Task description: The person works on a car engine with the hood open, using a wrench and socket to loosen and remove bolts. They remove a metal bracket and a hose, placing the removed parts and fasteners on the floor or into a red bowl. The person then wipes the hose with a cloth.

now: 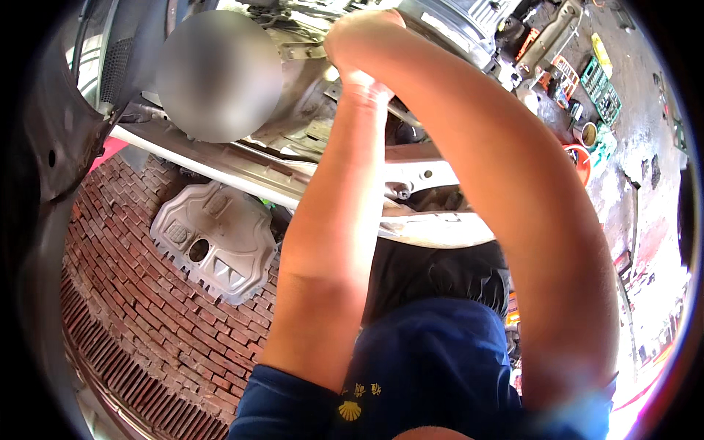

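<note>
My two hands are together at the top of the view, over an open engine bay [304, 128] of a vehicle. My right hand [364, 35] is closed and covers most of my left hand [359, 75]. The left hand's fingers are hidden behind it. Whatever the hands grip cannot be made out. Both arms reach forward over the pale front crossmember [433, 174], with the right forearm bent across toward the left wrist. Metal brackets and dusty parts lie just left of the hands.
A grey moulded cover [227, 246] lies on the brick floor at left. A round blurred patch [220, 77] hides part of the bay. At right stand a green tool case [601, 89], a red-rimmed bucket [581, 163] and loose tools. A dark body panel [48, 158] borders the left.
</note>
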`<state>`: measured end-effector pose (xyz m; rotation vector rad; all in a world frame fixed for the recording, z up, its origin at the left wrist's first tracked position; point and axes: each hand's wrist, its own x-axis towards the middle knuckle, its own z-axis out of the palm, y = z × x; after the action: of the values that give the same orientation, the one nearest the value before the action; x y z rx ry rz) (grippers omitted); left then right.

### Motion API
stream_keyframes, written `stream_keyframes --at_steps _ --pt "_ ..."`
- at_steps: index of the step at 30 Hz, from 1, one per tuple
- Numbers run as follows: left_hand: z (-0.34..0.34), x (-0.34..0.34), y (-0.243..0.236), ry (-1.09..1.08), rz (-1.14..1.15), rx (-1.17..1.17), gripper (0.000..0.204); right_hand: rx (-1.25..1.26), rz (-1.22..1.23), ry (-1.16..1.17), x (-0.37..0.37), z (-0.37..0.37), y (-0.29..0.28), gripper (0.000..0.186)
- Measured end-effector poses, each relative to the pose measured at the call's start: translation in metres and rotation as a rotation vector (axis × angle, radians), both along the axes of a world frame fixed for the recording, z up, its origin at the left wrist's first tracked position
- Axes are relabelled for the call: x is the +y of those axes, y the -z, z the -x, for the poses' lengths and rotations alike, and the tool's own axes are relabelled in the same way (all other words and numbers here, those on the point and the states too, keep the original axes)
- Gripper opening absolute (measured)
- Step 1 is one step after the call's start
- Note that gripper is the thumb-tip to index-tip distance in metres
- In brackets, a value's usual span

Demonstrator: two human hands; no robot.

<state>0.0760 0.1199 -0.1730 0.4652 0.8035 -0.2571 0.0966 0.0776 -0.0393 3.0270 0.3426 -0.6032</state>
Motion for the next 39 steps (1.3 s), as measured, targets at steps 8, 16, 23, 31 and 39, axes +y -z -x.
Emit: stream_keyframes --at_steps 8,16,23,31,39 --pt "0.004 0.008 0.007 -0.020 -0.162 0.030 0.039 0.584 -0.171 0.127 0.002 -0.042 0.087 0.028" --pt "0.006 0.004 0.009 -0.057 -0.214 0.018 0.035 0.570 -0.261 0.076 -0.020 -0.026 0.059 0.033" --pt "-0.004 0.027 -0.011 0.053 0.013 -0.170 0.024 0.722 -0.493 -0.095 -0.022 -0.053 0.048 0.023" --pt "0.011 0.000 -0.079 0.030 -0.068 -0.005 0.022 0.990 -0.779 0.464 -0.057 -0.037 0.017 0.028" --pt "0.107 -0.019 -0.150 0.212 -0.438 -0.271 0.047 0.347 -0.950 0.042 -0.185 0.100 -0.064 0.063"
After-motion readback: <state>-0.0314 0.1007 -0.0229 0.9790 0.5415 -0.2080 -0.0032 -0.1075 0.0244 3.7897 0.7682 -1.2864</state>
